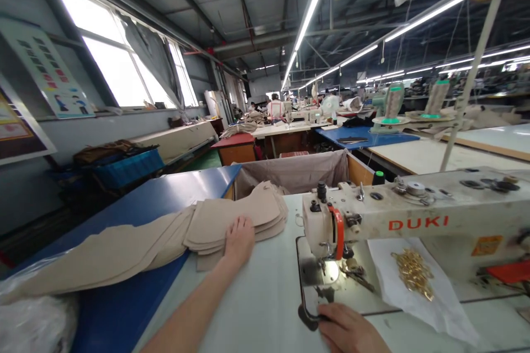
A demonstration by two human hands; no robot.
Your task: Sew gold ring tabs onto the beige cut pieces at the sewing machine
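Observation:
My left hand point(240, 238) rests with its fingers laid over the near edge of a stack of beige fabric pieces point(236, 210), holding nothing in its grip. Longer beige pieces point(111, 256) fan out to the left of that stack. At the front of the sewing machine point(372, 215), my right hand point(350, 330) has its fingers bent together by the black-edged needle plate point(308, 270). A dark bit shows at its fingertips; what they hold, if anything, cannot be made out. The machine's lamp lights the needle area.
Gold metal hardware point(413, 273) lies on a white sheet point(385, 256) under the machine arm. A blue tabletop point(165, 190) adjoins on the left, with clear plastic wrap point(39, 322) at its near corner. Behind the table is a cloth-lined bin point(298, 171). Thread cones point(436, 98) stand at the right.

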